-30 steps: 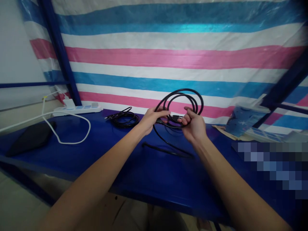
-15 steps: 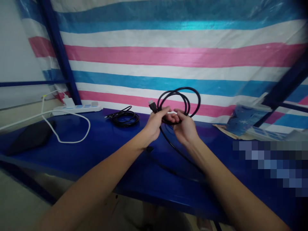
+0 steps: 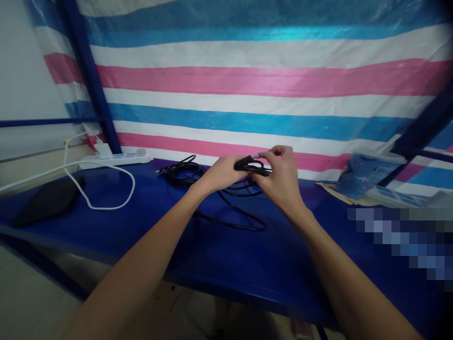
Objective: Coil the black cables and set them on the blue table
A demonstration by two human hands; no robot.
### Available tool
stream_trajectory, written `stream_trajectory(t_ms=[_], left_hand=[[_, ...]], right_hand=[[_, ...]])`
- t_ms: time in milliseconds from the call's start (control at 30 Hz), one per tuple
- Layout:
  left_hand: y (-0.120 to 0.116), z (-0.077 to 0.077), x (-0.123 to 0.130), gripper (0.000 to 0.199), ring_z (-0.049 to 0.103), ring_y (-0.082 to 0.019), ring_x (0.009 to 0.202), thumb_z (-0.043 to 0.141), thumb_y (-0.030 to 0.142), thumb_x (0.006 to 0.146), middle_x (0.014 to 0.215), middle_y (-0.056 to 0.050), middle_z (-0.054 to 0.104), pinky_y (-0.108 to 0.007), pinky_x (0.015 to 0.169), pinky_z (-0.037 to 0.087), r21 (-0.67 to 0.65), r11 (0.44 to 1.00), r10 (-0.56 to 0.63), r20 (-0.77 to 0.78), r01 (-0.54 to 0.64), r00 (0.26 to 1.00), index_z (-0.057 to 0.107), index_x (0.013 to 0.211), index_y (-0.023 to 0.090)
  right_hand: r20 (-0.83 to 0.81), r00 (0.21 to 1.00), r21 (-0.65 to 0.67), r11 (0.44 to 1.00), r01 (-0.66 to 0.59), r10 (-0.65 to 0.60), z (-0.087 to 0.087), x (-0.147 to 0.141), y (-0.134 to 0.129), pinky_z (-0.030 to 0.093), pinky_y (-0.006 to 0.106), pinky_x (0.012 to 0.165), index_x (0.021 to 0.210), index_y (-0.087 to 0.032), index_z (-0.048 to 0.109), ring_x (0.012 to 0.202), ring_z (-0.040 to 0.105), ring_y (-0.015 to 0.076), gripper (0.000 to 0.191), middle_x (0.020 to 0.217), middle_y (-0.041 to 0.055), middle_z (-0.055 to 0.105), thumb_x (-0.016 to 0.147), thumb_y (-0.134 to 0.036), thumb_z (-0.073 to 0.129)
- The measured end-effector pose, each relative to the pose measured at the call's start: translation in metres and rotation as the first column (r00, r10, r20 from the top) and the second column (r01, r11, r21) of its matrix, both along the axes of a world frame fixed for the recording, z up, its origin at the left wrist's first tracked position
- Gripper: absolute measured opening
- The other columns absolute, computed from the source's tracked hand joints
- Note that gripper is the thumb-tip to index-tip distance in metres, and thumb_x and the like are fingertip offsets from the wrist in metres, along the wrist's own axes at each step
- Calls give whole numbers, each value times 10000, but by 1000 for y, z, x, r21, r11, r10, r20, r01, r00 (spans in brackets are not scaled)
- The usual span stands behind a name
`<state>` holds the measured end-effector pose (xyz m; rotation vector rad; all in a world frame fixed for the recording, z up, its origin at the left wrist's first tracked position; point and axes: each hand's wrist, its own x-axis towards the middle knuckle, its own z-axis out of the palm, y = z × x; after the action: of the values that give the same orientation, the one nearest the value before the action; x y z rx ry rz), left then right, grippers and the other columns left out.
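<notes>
Just above the blue table, my left hand (image 3: 222, 173) is closed on a coiled black cable (image 3: 230, 224), near its dark plug (image 3: 245, 162). My right hand (image 3: 284, 175) grips the other side of the coil, thumb underneath and fingers curled over near the plug's metal tip. Loose turns of the cable hang below the hands, and one long bend rests on the tabletop. Behind my left wrist lies a second coil of thin black cable (image 3: 184, 174). The cable's other end is hidden by my left forearm.
On the left, a white power strip (image 3: 116, 161) stands at the back, with a white cord (image 3: 130, 189) looping over a flat black object (image 3: 49, 200). A blue patterned cup or tub (image 3: 364, 174) stands at the right. Striped sheeting (image 3: 247, 80) hangs behind the blue table (image 3: 247, 269).
Both hands have lowered the cable coil toward the table. My right hand has turned over and moved its fingers to the plug, and the upright loops have dropped.
</notes>
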<state>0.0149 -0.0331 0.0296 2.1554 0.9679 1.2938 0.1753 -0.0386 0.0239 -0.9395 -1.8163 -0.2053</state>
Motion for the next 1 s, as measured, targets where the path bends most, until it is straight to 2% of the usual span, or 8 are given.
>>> stream_trajectory(t_ms=[133, 233, 367, 467, 667, 800, 900, 1000], left_hand=[[-5, 2, -4, 127, 592, -187, 777, 550, 206, 750, 806, -33, 666, -300, 724, 390, 67, 997, -17, -118, 25, 993, 653, 818, 179], [-9, 4, -4, 83, 558, -164, 722, 547, 212, 742, 739, -20, 618, -286, 674, 373, 78, 997, -13, -66, 18, 998, 620, 760, 177], [-16, 4, -3, 97, 418, -114, 498, 575, 237, 704, 529, 18, 460, -276, 509, 292, -200, 973, -141, -127, 113, 982, 542, 631, 183], [-17, 3, -1, 147, 346, -101, 452, 573, 211, 662, 480, 24, 402, -285, 471, 240, -331, 934, -187, -139, 132, 972, 475, 554, 193], [-11, 3, 6, 93, 395, -121, 552, 607, 181, 616, 579, -1, 513, -296, 537, 277, -251, 967, -84, -119, 52, 989, 523, 577, 184], [-8, 1, 7, 125, 433, -134, 603, 553, 78, 571, 594, -10, 540, -295, 559, 282, -155, 988, -28, -123, 9, 992, 499, 533, 184], [-8, -2, 4, 120, 431, -133, 565, 533, 87, 559, 545, -3, 508, -299, 542, 258, -173, 984, -1, -154, -26, 988, 480, 512, 184], [-7, -1, 0, 135, 417, -124, 542, 537, 86, 543, 518, 4, 471, -302, 536, 246, -165, 986, -8, -141, -15, 990, 456, 502, 186]], right_hand=[[26, 992, -185, 976, -116, 123, 2, 0, -1, 405, 348, 676, 787, -186, 635, 768, 578, 221, 162, 801, 72, 642, 679, -117, 538], [-45, 990, -248, 958, -143, 136, 3, -2, -3, 375, 292, 573, 889, -174, 653, 587, 543, 159, 244, 666, 33, 637, 723, -121, 482], [18, 994, -196, 976, -100, 105, 0, -2, -8, 397, 306, 585, 1334, -155, 491, 576, 554, 176, 678, 643, 22, 643, 660, -85, 505], [212, 974, -66, 996, -62, 75, -3, 0, -8, 420, 317, 605, 1412, -200, 399, 696, 603, 214, 769, 801, 61, 678, 658, -84, 500], [457, 884, 258, 966, -24, -100, -3, 1, -9, 472, 371, 706, 1352, -193, 440, 1030, 582, 275, 635, 1342, 169, 505, 745, -6, 416], [590, 776, 364, 931, -11, -221, 1, -5, -15, 325, 477, 995, 1148, -154, 576, 1092, 549, 284, 394, 1078, 135, 652, 820, -33, 394], [611, 740, 188, 960, 208, -280, 0, -11, -16, 402, 390, 749, 953, -130, 610, 721, 579, 221, 244, 862, 123, 645, 790, -78, 436], [561, 766, 83, 942, 324, -313, 1, -9, -13, 256, 309, 523, 899, -132, 580, 532, 458, 161, 148, 830, 129, 621, 796, -186, 489]])
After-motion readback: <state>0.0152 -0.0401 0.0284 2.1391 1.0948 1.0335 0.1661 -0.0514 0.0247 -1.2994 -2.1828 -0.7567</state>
